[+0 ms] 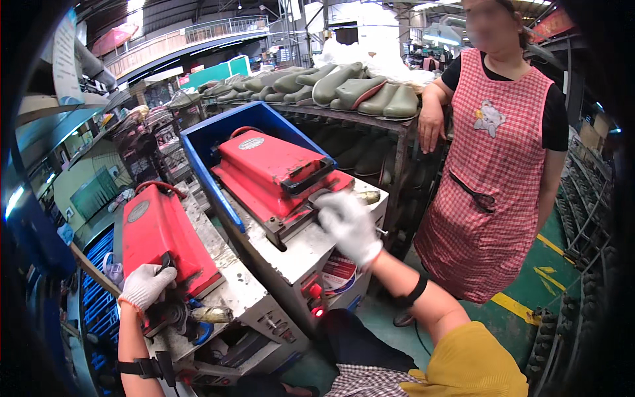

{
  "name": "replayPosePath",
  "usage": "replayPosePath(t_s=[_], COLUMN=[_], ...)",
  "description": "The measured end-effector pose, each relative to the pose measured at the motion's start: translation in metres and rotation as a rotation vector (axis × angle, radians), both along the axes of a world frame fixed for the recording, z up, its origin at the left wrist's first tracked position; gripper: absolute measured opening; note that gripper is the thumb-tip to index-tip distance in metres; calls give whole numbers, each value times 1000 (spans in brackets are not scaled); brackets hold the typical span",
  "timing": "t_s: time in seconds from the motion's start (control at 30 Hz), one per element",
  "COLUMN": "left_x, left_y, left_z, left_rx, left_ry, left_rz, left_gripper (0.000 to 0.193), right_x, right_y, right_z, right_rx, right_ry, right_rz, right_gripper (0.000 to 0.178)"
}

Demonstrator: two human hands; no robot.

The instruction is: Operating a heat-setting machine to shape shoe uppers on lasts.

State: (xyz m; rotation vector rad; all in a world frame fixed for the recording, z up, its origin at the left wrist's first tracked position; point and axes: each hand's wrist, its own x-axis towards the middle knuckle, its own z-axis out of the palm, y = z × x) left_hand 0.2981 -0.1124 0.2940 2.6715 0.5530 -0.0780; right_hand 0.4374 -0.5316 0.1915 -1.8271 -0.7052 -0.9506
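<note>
Two machines with red metal covers stand side by side before me. My left hand (149, 286), in a white knit glove, is closed around the black handle (168, 259) at the near end of the left red cover (155, 228). The gloved right hand (350, 227) is at the near right corner of the right red cover (261, 162), beside a metal piece below its black handle (308, 176). Motion blurs these right fingers, and whether they grip anything is unclear. Both covers lie lowered on pale, stained machine tops (291, 243).
A blue open-topped box (193, 162) surrounds the back of the right machine. Behind it, several olive rubber boots (337, 85) lie on a rack. At right stands a person in a red checked apron (489, 165), near a dark rack (582, 205). A red light (318, 311) glows on the machine front.
</note>
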Motion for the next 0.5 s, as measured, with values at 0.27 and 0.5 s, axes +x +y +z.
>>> replayPosePath(t_s=[0.27,0.5], left_x=[13,57], left_y=[-6,-83], left_z=[-21,-32], left_rx=[111,106], left_ry=[-182,-971], left_rz=[-12,-246], left_gripper=[47,28], right_x=[84,102], right_y=[-91,-77], right_z=[-30,-28], right_rx=[-333,-622], right_ry=[285,231], right_rz=[-547,-497], right_gripper=[43,39])
